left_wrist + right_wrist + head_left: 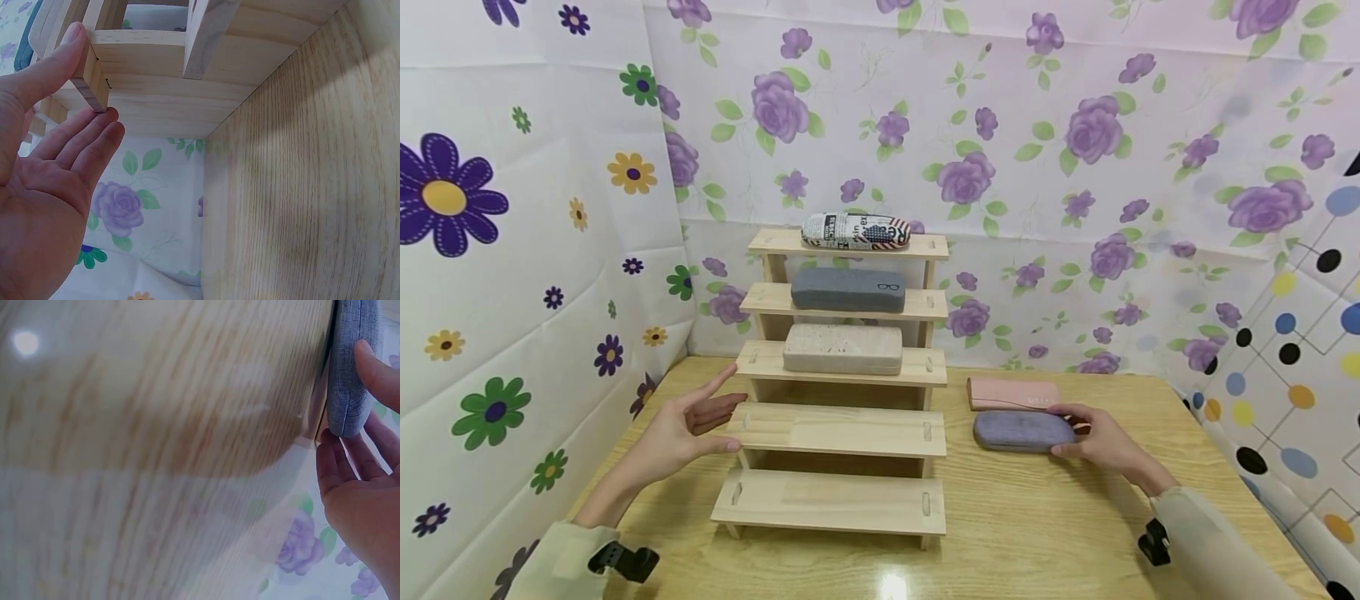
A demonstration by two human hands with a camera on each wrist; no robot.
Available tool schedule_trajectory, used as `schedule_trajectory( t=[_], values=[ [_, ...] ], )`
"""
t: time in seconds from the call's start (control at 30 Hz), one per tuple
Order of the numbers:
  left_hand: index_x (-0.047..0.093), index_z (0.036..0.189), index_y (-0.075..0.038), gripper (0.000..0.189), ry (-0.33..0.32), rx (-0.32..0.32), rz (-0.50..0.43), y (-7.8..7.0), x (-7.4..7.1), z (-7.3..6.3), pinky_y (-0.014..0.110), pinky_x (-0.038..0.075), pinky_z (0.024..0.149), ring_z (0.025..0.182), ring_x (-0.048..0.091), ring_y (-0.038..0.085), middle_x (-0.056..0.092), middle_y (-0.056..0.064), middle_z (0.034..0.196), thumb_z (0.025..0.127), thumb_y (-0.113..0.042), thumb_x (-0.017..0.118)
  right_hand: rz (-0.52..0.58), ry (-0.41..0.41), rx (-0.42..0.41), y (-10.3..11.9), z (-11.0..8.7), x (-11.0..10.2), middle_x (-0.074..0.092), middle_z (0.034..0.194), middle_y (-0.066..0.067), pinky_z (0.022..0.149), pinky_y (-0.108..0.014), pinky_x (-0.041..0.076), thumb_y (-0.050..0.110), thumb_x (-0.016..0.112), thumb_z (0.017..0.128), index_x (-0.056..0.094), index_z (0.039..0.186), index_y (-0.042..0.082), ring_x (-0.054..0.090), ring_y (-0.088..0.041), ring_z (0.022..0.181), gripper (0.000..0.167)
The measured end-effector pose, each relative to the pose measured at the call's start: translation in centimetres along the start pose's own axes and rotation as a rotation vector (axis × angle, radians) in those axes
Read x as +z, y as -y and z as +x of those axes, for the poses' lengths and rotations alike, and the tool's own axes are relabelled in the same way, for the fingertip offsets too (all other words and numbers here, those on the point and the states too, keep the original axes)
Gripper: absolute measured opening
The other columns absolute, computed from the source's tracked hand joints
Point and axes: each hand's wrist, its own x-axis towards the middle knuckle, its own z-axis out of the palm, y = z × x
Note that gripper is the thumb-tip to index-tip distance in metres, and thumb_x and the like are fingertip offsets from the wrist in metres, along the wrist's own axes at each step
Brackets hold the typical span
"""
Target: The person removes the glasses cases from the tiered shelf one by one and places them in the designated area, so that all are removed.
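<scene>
Pinch grip — right hand (1101,439) holds the bluish-purple case (1021,430) by one end; left hand (676,433), spread, touches the wooden rack (850,428).

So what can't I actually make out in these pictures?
Head view: the lettering on the pink case, too small to read.
Head view: whatever is inside the pink case and the blue case, since both are closed.
Right wrist view: the blue case's far end, cut off by the top edge.
Left wrist view: part of the left hand, cut off by the left edge.
</scene>
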Motion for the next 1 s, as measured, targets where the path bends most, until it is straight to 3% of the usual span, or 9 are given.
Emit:
schedule_trajectory(
  t=[0.57,1.0],
  values=[
    [0.027,0.169,-0.019,0.105,-0.004,0.007,0.015,0.31,-0.1,0.07,0.036,0.053,0.105,0.135,0.056,0.032,0.053,0.032,0.148,0.085,0.002,0.086,-0.008,-0.005,0.008,-0.45,0.58,-0.19,0.064,0.127,-0.02,0.083,-0.026,0.058,0.014,0.092,0.084,0.059,0.143,-0.005,0.06,-0.031,0.107,0.07],
    [0.026,0.169,-0.018,0.105,0.003,0.002,-0.009,0.37,-0.14,0.02,0.035,0.052,0.106,0.135,0.056,0.027,0.052,0.032,0.149,0.085,0.003,0.086,-0.011,-0.008,-0.001,-0.65,0.91,-0.27,0.063,0.128,-0.021,0.083,-0.026,0.057,0.013,0.092,0.084,0.061,0.142,-0.004,0.06,-0.031,0.107,0.069]
  ],
)
